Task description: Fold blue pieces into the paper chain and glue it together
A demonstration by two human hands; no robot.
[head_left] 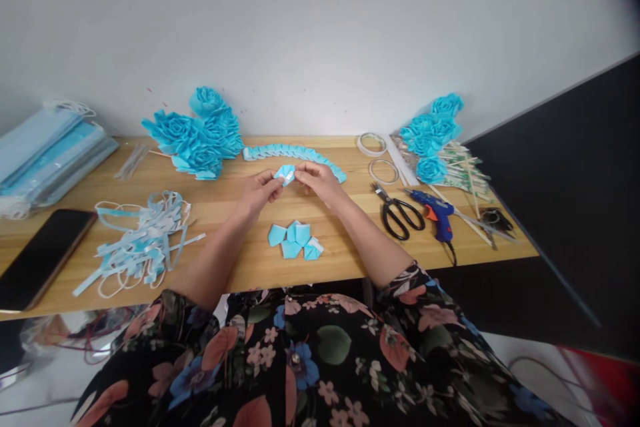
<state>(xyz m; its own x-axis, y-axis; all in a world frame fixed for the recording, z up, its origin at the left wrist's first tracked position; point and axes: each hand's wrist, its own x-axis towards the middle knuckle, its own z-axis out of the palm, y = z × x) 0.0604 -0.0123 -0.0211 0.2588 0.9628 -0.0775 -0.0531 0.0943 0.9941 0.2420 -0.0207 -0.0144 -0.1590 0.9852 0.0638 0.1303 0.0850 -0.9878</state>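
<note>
Between my two hands, above the wooden table, is a small folded blue petal (285, 174) with a white patch on it. My left hand (261, 189) pinches its left edge with thumb and fingers. On the opposite edge, my right hand (319, 180) grips it the same way. Just below lie several similar folded blue petals (299, 233), loosely grouped on the table. Behind my hands a curved row of overlapping folded blue pieces (290, 150) stretches across, partly hidden by my right hand.
Blue flowers (207, 137) stand back left, with more flowers (433, 133) back right. Cut strips and ear loops (145, 243), a phone (47, 257) and packed face masks (47, 150) lie left. Tape rolls (371, 143), black scissors (397, 212) and a blue glue gun (435, 210) lie right.
</note>
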